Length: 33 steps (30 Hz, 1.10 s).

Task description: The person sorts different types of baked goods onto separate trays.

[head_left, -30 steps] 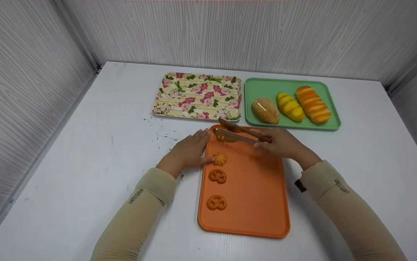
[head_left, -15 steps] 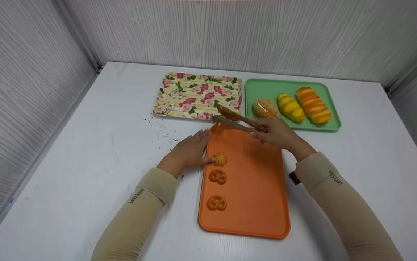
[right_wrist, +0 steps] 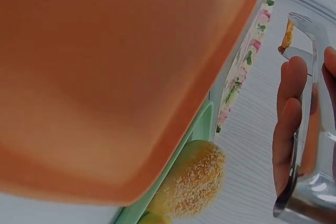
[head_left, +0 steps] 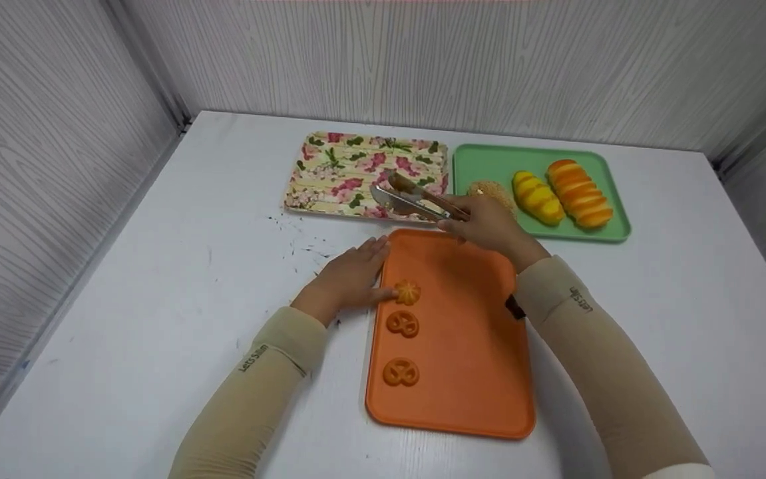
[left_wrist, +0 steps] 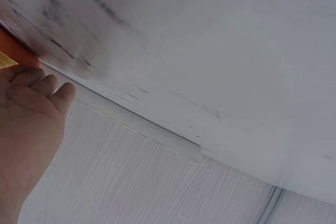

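Observation:
My right hand (head_left: 486, 225) grips metal tongs (head_left: 422, 199) above the near right part of the floral tray (head_left: 339, 176). In the right wrist view, a small golden-brown pastry piece (right_wrist: 288, 34) is held between the tongs' tips; its exact kind is unclear. My left hand (head_left: 346, 278) rests with straightened fingers at the left rim of the orange tray (head_left: 466, 379). Its thumb reaches over the rim to a star-shaped cookie (head_left: 408, 291). Below that cookie lie two pretzels, an upper pretzel (head_left: 402, 324) and a lower pretzel (head_left: 400, 372).
Behind and to the right, a green tray (head_left: 479, 159) bears a sesame bun (head_left: 491, 191), partly hidden by my right hand, a yellow ridged bread (head_left: 538, 197) and an orange striped loaf (head_left: 579, 193). Dark marks spot the white table (head_left: 176, 299). Wood-patterned panels (head_left: 436, 66) enclose its back and sides.
My right hand has carried the tongs away from the orange tray's top left corner, up and slightly left to over the floral tray. My left hand has stayed in place.

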Motion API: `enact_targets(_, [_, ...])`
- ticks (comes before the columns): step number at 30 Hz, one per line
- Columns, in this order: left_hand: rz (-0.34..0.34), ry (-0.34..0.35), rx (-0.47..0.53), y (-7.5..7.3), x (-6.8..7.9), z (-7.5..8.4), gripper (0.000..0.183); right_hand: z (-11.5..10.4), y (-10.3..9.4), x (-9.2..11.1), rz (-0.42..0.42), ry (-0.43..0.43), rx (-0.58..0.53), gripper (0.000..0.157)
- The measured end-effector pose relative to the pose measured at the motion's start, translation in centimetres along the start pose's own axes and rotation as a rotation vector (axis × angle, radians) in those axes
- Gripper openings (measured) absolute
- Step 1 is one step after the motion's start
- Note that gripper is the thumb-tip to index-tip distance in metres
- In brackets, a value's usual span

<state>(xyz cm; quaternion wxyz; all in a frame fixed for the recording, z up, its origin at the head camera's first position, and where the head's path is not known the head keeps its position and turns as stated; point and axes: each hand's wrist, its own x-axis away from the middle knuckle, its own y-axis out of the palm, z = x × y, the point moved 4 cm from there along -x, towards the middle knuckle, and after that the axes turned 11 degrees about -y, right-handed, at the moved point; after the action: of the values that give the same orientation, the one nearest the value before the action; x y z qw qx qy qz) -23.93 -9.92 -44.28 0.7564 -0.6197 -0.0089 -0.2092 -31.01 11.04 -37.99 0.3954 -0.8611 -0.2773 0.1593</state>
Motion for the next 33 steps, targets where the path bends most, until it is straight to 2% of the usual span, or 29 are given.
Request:
enact_targets(7, [0.000, 0.007, 0.006, -0.1, -0.1, 0.3, 0.089, -0.2, 1.0, -1.3, -0.008, 0.053, 0.000, 0.056])
enact_targets(14, [0.003, 0.003, 0.013, -0.3, 0.0, 0.3, 0.088, -0.4, 1.5, -2.3, 0.026, 0.098, 0.076, 0.054])
enact_targets(22, [0.005, -0.011, 0.020, -0.1, 0.0, 0.0, 0.088, -0.4, 2.7, -3.3, 0.040, 0.101, 0.074, 0.054])
enact_targets(33, [0.008, -0.010, 0.025, -0.2, 0.2, 0.1, 0.088, -0.1, 3.9, -3.5, 0.030, 0.107, 0.135, 0.054])
